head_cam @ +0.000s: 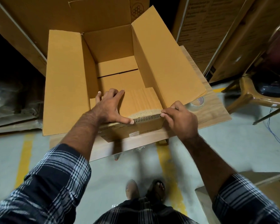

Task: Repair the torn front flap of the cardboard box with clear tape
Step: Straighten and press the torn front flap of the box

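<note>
An open cardboard box (65,81) stands on a low wooden table (215,109), its side flaps spread wide. The torn front flap (142,101) lies folded inward over the near edge, its ragged corrugated edge showing along the box's front rim. My left hand (111,107) lies spread on the flap, fingers straight and thumb pressed along the torn edge. My right hand (179,118) pinches the right end of the torn edge between thumb and fingertips. A roll of clear tape (196,103) sits on the table just right of the box, partly hidden by the right flap.
Large cardboard cartons (205,29) lean at the back and right. A plastic chair (265,88) stands at the right. Another carton (268,186) sits at the lower right on the floor. Yellow lines (23,159) mark the grey floor. My feet (145,188) are below the table's near edge.
</note>
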Motion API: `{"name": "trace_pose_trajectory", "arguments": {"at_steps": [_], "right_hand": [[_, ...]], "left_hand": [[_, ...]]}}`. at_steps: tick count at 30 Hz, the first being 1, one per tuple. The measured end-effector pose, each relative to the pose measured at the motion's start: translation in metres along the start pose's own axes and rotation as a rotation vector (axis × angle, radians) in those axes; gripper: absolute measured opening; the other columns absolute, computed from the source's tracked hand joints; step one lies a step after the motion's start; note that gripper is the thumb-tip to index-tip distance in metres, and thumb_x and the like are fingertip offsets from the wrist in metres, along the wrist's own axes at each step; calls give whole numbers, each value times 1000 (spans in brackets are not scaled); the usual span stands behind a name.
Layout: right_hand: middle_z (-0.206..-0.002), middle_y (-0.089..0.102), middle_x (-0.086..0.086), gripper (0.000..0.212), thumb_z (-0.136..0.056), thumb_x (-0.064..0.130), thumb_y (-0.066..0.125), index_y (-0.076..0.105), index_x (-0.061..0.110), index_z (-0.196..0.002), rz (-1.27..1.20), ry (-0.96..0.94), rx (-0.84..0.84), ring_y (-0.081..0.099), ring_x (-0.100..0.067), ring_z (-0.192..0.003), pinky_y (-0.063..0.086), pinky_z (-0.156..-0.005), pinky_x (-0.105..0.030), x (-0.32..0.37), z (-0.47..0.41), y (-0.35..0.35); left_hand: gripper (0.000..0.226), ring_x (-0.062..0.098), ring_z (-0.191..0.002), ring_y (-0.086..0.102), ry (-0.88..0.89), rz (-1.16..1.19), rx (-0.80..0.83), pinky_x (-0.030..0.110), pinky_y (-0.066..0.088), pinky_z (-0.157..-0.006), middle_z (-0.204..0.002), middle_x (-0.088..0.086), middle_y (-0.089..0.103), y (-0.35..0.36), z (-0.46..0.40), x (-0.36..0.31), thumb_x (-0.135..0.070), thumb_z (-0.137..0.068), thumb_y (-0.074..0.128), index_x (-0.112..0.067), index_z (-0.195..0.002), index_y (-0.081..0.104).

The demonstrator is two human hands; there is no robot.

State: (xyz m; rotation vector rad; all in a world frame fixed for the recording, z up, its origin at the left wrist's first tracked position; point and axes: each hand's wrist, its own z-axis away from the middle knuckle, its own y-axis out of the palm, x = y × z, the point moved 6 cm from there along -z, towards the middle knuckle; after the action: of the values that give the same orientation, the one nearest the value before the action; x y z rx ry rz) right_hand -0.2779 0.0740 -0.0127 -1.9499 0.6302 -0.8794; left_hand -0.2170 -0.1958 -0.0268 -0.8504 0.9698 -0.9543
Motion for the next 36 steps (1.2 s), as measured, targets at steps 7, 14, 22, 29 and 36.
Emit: {"name": "trace_pose_trajectory", "arguments": {"at_steps": [7,14,22,29,36], "right_hand": [[-94,67,5,10,-87,37,78,81,30,-93,-94,145,309,64,-20,-82,55,-68,-35,-3,-25,-4],[-97,73,0,25,-73,26,90,74,21,-92,35,460,665,69,-22,-93,59,-82,-33,5,-72,6],[-101,74,0,21,-77,22,81,72,21,-96,68,400,692,69,-23,-94,59,-86,-37,17,-70,7],[-92,69,4,11,-87,13,69,73,22,-93,-277,286,169,62,-13,-82,55,-76,-34,21,2,-9],[-92,66,6,11,-88,16,68,73,25,-92,-239,274,160,60,-12,-78,55,-73,-34,18,1,-8]], "left_hand": [[151,26,-147,25,10,28,-21,62,-3,-123,-156,6,28,0,1,0,-97,-36,57,-25,-161,16],[149,26,-148,24,7,48,-15,62,-3,-123,-157,5,28,0,0,0,-96,-36,60,-26,-161,16],[151,26,-145,26,26,22,-68,62,-2,-123,-153,5,29,-7,4,-2,-98,-34,57,-24,-160,17],[154,26,-145,25,34,33,-101,63,-1,-123,-154,6,28,-10,8,1,-99,-33,57,-23,-160,16],[149,26,-147,26,51,63,-80,62,-1,-123,-156,5,30,-7,6,1,-97,-36,57,-24,-160,19]]}}
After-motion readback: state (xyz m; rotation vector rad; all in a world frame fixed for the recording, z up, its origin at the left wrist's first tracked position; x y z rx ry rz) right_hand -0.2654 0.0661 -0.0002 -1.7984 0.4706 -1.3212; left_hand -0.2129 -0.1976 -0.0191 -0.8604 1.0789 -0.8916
